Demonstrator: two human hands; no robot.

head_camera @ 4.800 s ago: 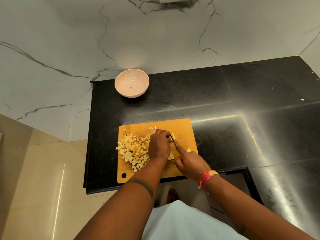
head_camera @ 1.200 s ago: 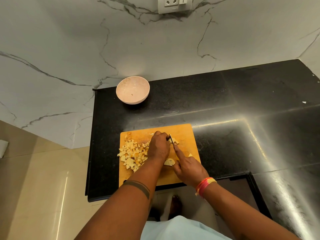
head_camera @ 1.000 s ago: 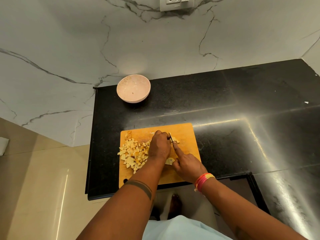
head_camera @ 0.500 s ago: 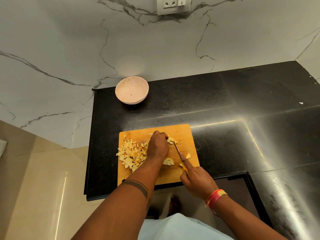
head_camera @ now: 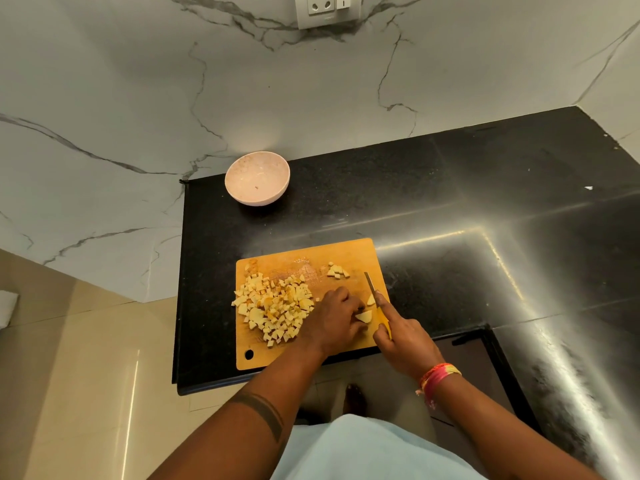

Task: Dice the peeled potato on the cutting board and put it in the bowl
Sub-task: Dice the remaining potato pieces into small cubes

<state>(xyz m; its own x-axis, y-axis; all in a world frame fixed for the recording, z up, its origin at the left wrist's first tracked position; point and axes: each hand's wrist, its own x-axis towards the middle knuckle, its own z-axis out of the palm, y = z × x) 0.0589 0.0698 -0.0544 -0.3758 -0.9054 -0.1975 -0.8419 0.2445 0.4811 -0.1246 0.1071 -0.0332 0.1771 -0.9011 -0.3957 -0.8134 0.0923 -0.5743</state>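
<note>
A wooden cutting board (head_camera: 284,353) lies near the counter's front edge. A heap of potato dice (head_camera: 273,308) covers its left half, and a few more dice (head_camera: 337,271) lie near its far edge. My left hand (head_camera: 334,318) pinches an uncut potato piece (head_camera: 363,317) at the board's right side. My right hand (head_camera: 403,337) grips a yellow-handled knife (head_camera: 372,289), blade pointing away, just right of that piece. Another small potato piece (head_camera: 370,299) lies by the blade. The pink bowl (head_camera: 257,177) stands at the counter's far left with no dice in it.
The black counter (head_camera: 467,220) spreads right and back to a marble wall (head_camera: 242,91). A wall socket (head_camera: 327,10) sits high above. The counter's left edge drops to a beige tiled floor (head_camera: 86,375). A dark recess (head_camera: 464,355) opens at the board's front right.
My left hand moved from the board's middle toward its near right and took hold of a larger piece. The knife drew back to the right, uncovering the freshly cut dice at the far edge.
</note>
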